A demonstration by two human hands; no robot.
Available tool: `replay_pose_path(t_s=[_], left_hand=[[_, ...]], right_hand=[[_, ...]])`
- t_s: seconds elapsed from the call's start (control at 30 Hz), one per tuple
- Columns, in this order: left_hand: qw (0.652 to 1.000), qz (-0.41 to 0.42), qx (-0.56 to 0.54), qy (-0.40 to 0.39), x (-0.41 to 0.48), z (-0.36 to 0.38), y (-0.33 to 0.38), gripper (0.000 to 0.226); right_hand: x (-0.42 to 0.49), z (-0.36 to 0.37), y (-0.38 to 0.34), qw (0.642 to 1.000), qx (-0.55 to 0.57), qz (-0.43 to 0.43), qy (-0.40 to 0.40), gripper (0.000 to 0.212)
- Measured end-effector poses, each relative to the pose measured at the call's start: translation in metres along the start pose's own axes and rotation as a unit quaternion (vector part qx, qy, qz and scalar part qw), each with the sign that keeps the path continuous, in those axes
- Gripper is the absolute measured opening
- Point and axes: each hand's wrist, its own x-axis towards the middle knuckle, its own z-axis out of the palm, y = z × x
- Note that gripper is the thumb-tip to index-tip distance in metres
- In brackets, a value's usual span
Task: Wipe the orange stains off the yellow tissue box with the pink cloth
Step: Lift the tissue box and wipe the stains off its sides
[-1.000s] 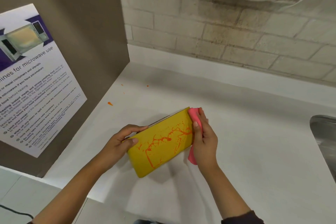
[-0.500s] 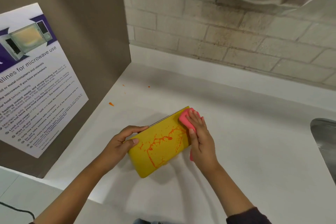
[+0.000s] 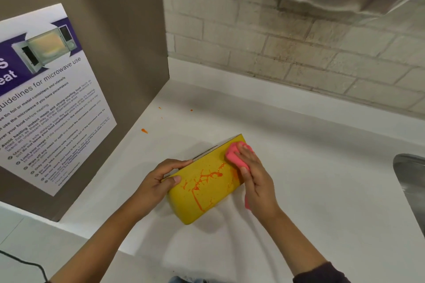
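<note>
- Our left hand (image 3: 158,181) grips the near-left end of the yellow tissue box (image 3: 202,188), thumb on its face, holding it tilted on the white counter (image 3: 310,190), just as it did a second ago.
- Our right hand (image 3: 255,177) presses the pink cloth (image 3: 234,156) flat against the box's far-right corner; a second ago it sat bunched off that edge.
- Orange stains (image 3: 207,177) (barely smeared) lie between our hands.

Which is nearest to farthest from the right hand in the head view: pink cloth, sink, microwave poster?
1. pink cloth: under the right hand, on the tissue box.
2. sink: right edge of the counter.
3. microwave poster: far left panel.
</note>
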Motion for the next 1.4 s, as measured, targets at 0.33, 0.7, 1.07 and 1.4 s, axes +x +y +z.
replay_pose_path(t_s=[0.33,0.7,1.07,1.4], left_hand=[[1.0,-0.007,0.002,0.005,-0.002,-0.001,-0.001,0.035],[1.0,0.008,0.02,0.011,-0.005,0.001,0.003,0.032],[1.0,0.0,0.019,0.006,-0.005,0.001,0.003,0.033],[1.0,0.0,0.018,0.017,-0.004,0.0,-0.001,0.037]], right_hand=[[-0.009,0.026,-0.022,0.999,-0.022,-0.019,-0.038,0.043],[-0.005,0.049,-0.034,0.996,0.015,0.056,0.062,0.043],[-0.01,0.043,-0.029,0.994,0.042,0.07,0.078,0.045],[-0.016,0.022,-0.022,0.997,0.03,-0.058,-0.049,0.038]])
